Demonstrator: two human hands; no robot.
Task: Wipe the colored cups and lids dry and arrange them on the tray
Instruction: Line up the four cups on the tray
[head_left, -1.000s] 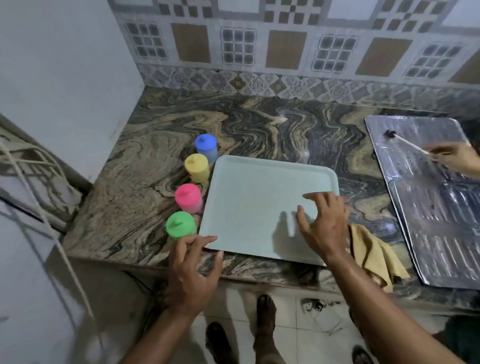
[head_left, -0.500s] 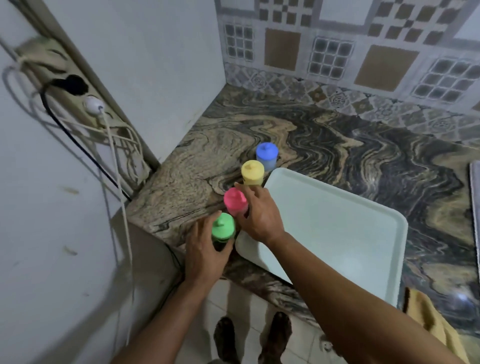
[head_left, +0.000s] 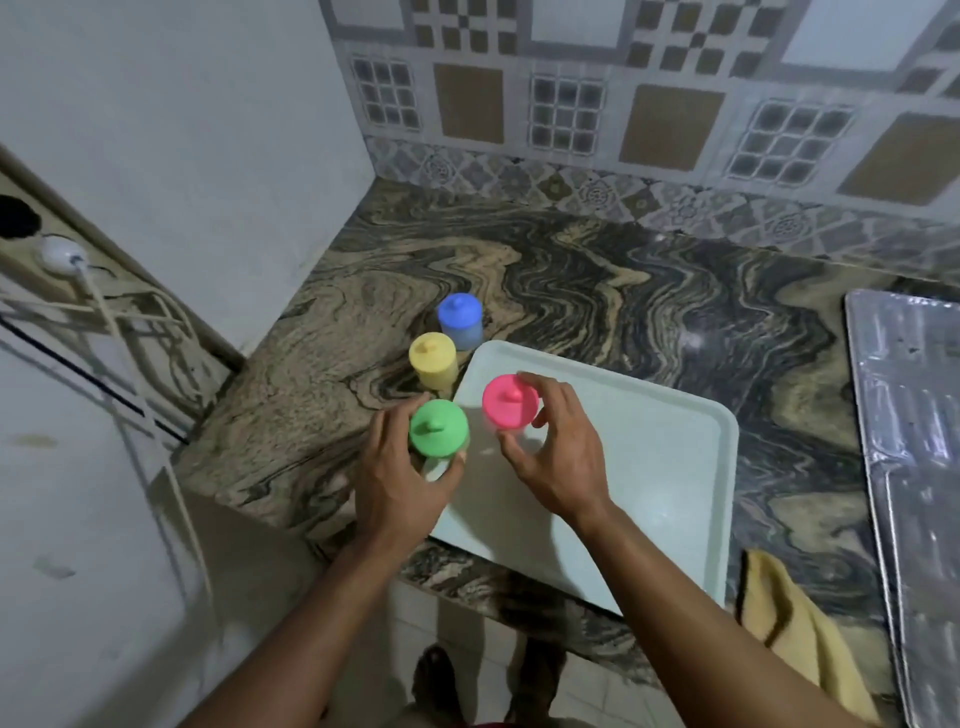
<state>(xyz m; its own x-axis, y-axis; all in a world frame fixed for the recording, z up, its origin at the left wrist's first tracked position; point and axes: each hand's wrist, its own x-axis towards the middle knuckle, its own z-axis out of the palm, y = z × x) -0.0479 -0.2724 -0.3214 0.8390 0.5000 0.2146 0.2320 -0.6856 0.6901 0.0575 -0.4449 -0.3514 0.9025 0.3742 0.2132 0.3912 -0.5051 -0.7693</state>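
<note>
Left hand (head_left: 400, 478) grips the green cup (head_left: 439, 431), fingers curled round its sides, cup held over the tray's near-left corner; right hand (head_left: 556, 447) grips the pink cup (head_left: 509, 408) the same way, thumb on the near side and fingers over the far rim, held above the pale tray (head_left: 649, 499) (cannot tell if either cup is touching the tray surface or just above it). Both cups have lids on, each lid with a small knob in the middle, matte solid colour, body slightly paler than the lid, no drops visible at this sharpness. Yellow cup (head_left: 434, 364) and blue cup (head_left: 460, 319) stand upright on the marble counter (head_left: 623, 291) just beside the tray's far-left edge, blue behind yellow, close together. Step looks like bringing the first two cups over to be dried; neither hand has the cloth, so I'd judge one cup needs setting down first, upright and well inside the tray rim, to free a hand. Yellow cloth (head_left: 779, 613) lies at the counter's front edge to the right of the tray, partly hanging over, near the right forearm. Lids probably have to come off to wipe inside, so hold the body firmly and pull by the knob. Foil-covered sheet (head_left: 909, 467) at far right
</note>
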